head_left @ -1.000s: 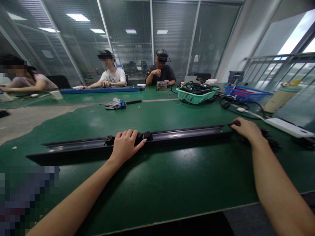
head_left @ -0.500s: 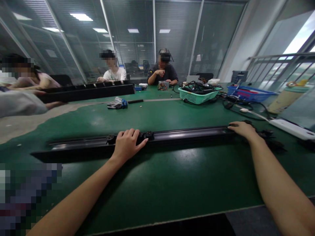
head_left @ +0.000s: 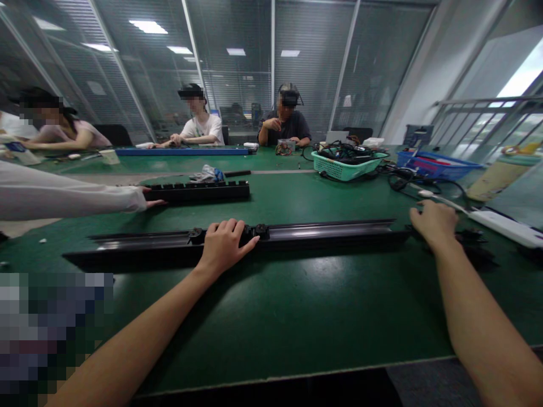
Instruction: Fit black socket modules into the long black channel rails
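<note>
A long black channel (head_left: 335, 230) with a shiny inner floor lies across the green table in front of me. My left hand (head_left: 223, 247) rests over its middle with the fingers wrapped across it and the thumb held out to the right. Small black fittings (head_left: 262, 230) sit inside the channel on both sides of that hand. Just past the channel's right end is my right hand (head_left: 436, 221), apart from it, with loosely bent fingers and nothing visible in them. Dark parts (head_left: 475, 240) lie beside and partly behind the right wrist.
Across the table, a co-worker's hand (head_left: 156, 202) holds a slotted black bar (head_left: 203, 192). Behind it lies a glove (head_left: 207, 174). A green basket (head_left: 348, 168) of cables, a blue basket (head_left: 441, 167), a power strip (head_left: 507, 226) and a tumbler (head_left: 503, 172) stand at the right.
My right hand has left the channel's end and moved right. My left hand stays on the channel. The co-worker's black bar has come down nearer the table, uncovering a blue bar behind.
</note>
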The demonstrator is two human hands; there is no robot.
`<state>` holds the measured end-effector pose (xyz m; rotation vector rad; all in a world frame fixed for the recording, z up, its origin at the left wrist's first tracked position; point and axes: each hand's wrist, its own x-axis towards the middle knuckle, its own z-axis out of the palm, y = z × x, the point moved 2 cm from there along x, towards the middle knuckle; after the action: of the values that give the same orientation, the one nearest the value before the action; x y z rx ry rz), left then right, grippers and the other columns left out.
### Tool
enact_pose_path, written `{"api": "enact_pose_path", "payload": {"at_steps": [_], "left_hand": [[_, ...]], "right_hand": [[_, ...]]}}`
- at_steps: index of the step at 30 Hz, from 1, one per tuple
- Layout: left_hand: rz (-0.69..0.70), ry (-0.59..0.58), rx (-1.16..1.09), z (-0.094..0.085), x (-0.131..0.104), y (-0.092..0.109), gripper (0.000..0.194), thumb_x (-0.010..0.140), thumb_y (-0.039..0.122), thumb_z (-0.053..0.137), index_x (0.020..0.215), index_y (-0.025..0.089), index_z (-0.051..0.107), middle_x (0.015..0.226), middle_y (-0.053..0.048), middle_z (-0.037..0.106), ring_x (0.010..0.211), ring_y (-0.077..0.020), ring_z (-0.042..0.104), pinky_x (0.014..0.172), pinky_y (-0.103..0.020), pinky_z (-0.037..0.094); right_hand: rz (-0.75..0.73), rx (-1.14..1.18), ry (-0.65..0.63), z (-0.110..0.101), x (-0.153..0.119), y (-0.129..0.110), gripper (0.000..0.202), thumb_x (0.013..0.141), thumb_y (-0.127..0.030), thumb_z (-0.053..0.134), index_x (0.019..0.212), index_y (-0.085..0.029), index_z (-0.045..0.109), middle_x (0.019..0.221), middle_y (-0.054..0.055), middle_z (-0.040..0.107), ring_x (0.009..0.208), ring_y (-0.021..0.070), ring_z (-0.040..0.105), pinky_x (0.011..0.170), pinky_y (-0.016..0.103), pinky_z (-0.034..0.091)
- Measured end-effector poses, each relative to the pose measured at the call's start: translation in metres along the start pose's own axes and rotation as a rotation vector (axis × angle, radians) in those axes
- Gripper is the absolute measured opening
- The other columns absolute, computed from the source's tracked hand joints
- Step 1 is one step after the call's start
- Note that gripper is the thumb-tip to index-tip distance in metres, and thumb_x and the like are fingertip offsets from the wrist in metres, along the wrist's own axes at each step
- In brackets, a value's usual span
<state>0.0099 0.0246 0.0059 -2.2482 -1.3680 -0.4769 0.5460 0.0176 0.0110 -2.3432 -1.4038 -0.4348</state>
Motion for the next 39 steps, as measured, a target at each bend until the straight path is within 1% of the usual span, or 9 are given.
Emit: {"api": "enact_pose_path", "payload": {"at_steps": [3,7,9,14,18,22,27,33,39], "left_hand": [[-0.004,0.002,0.001,-0.001,-0.001,0.0,0.054,0.095,0.064,0.035,0.104,0.019,0.061,0.098,-0.012,0.066,0.091,-0.0274,0.059,0.081,-0.04,0.038],[-0.011,-0.003,-0.014,-0.001,-0.002,0.0,0.053,0.095,0.064,0.035,0.103,0.019,0.062,0.098,-0.012,0.066,0.09,-0.0267,0.059,0.082,-0.04,0.038],[-0.009,-0.002,-0.013,-0.002,-0.003,0.0,0.053,0.094,0.065,0.035,0.103,0.019,0.062,0.098,-0.012,0.066,0.09,-0.0267,0.059,0.082,-0.04,0.038],[0.016,-0.004,-0.002,-0.002,-0.004,0.0,0.06,0.09,0.072,0.038,0.104,0.018,0.061,0.099,-0.013,0.065,0.092,-0.0284,0.059,0.083,-0.041,0.038],[0.016,-0.007,-0.029,0.0,-0.005,-0.001,0.064,0.087,0.074,0.043,0.11,0.017,0.06,0.102,-0.014,0.064,0.094,-0.0299,0.058,0.083,-0.041,0.038],[0.011,0.006,-0.048,0.0,-0.005,-0.003,0.062,0.088,0.071,0.045,0.113,0.016,0.059,0.105,-0.014,0.064,0.096,-0.0296,0.058,0.086,-0.041,0.039],[0.049,0.072,-0.059,-0.008,-0.006,0.001,0.065,0.089,0.071,0.043,0.113,0.013,0.06,0.11,-0.017,0.062,0.102,-0.0319,0.055,0.098,-0.048,0.036],[0.226,0.087,-0.064,-0.016,-0.009,0.019,0.054,0.095,0.057,0.042,0.119,0.012,0.06,0.121,-0.018,0.059,0.112,-0.0317,0.052,0.102,-0.047,0.036],[0.259,0.101,-0.043,-0.015,-0.012,0.028,0.045,0.096,0.049,0.044,0.117,0.014,0.063,0.129,-0.019,0.057,0.123,-0.0343,0.046,0.107,-0.05,0.034]], "right_hand": [[-0.265,0.2,0.006,-0.013,-0.03,-0.074,0.042,0.094,-0.038,0.039,0.113,-0.012,0.067,0.097,0.019,0.067,0.093,0.0292,0.06,0.086,0.04,0.041],[-0.784,0.479,-0.216,-0.027,-0.09,-0.185,0.037,0.096,-0.046,0.042,0.11,-0.02,0.065,0.089,0.01,0.066,0.088,0.0257,0.058,0.085,0.038,0.043],[-0.929,0.508,-0.266,-0.031,-0.116,-0.226,0.04,0.097,-0.047,0.043,0.117,-0.019,0.063,0.09,0.01,0.065,0.089,0.026,0.057,0.085,0.039,0.043],[-0.996,0.538,-0.267,-0.026,-0.141,-0.289,0.051,0.097,-0.051,0.044,0.134,-0.017,0.053,0.108,0.015,0.063,0.099,0.0282,0.055,0.089,0.042,0.041],[-1.028,0.523,-0.31,-0.013,-0.142,-0.318,0.044,0.095,-0.054,0.048,0.125,-0.022,0.056,0.109,0.013,0.064,0.101,0.0283,0.055,0.088,0.042,0.041],[-1.025,0.526,-0.341,-0.009,-0.142,-0.326,0.032,0.096,-0.046,0.049,0.113,-0.02,0.057,0.104,0.011,0.066,0.098,0.0258,0.057,0.086,0.038,0.041],[-0.963,0.502,-0.349,-0.018,-0.138,-0.309,0.023,0.093,-0.041,0.054,0.108,-0.023,0.056,0.09,0.007,0.065,0.086,0.0226,0.058,0.077,0.034,0.041],[-0.895,0.427,-0.38,-0.025,-0.119,-0.262,0.027,0.091,-0.041,0.052,0.109,-0.022,0.058,0.085,0.006,0.064,0.079,0.0212,0.058,0.071,0.031,0.04],[-0.766,0.369,-0.427,-0.025,-0.095,-0.2,0.03,0.088,-0.044,0.05,0.107,-0.022,0.059,0.081,0.004,0.062,0.071,0.0197,0.056,0.066,0.03,0.04]]}}
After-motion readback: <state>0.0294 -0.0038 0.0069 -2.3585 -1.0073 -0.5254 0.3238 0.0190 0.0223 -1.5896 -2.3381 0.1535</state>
